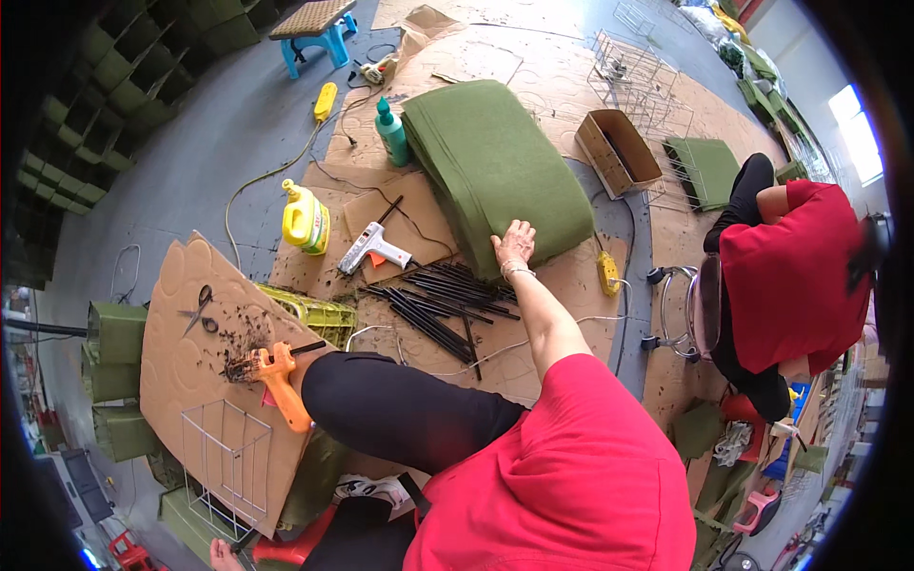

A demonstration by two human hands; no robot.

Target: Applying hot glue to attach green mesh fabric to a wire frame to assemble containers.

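Observation:
My right hand (515,246) reaches forward and rests on the near edge of a tall stack of green felt sheets (505,157), its fingers spread. At the lower left edge only part of my left hand (223,556) shows, beside the bottom of a wire frame (227,457); whether it grips anything is unclear. That frame stands on a cardboard sheet (171,352) next to my leg. An orange glue gun (280,385) and black-handled scissors (199,310) lie on the same cardboard, among dark scraps.
Black glue sticks (438,305) and a white glue gun (376,249) lie before the stack. Around it are a yellow jug (305,219), a green bottle (391,133), a brown box (617,152) and cords. A person in red (800,276) sits at right.

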